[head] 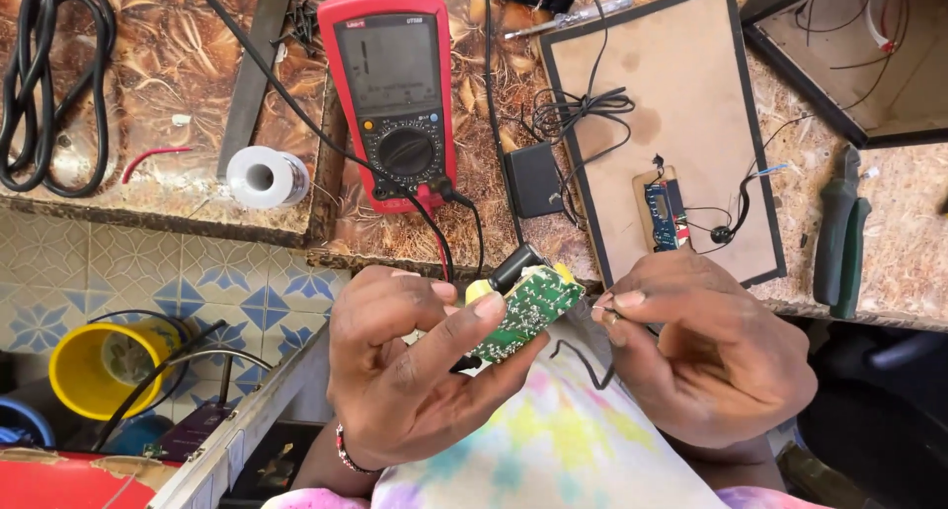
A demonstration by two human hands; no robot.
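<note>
My left hand (410, 366) grips a small green circuit board (523, 312) between thumb and fingers, solder side up, with a black capacitor and a yellow part at its upper end. My right hand (716, 351) pinches a thin black wire (583, 361) beside the board's right edge. Both hands are held over my lap, just in front of the bench edge. A red multimeter (395, 94) lies on the bench right above them, its red and black leads running down toward the board.
A solder spool (265, 176) and a coiled black cable (44, 84) lie at left. A brown panel (671, 94) carries a small blue board (662, 216) and wires. Green-handled pliers (839, 233) lie at right. A yellow bucket (94, 371) stands on the floor.
</note>
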